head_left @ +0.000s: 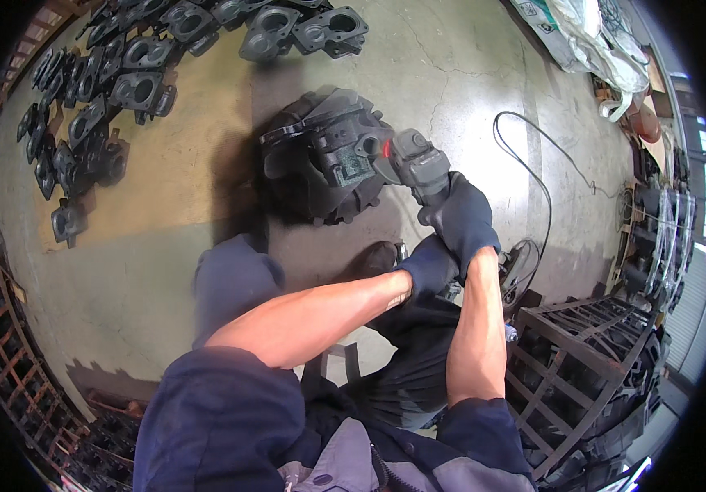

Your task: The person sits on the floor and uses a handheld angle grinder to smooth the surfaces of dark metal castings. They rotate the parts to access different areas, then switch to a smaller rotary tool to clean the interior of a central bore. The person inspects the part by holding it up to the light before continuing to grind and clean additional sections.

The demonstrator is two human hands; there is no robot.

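Observation:
Both my hands wear dark gloves and are closed around an angle grinder. My right hand wraps the grinder's body behind its head. Below it, my left hand is closed at the rear part, its fingers partly hidden. The grinder's front end meets the right side of a large dark metal casting, where a red spot shows. This casting has openings, ribs and a rough raised panel. It rests in front of me, slightly blurred, and its underside is hidden.
Many dark castings stand in rows at the far left. A black cable loops across the floor on the right. Metal crates stand at the near right and left edge. White sacks lie at the far right.

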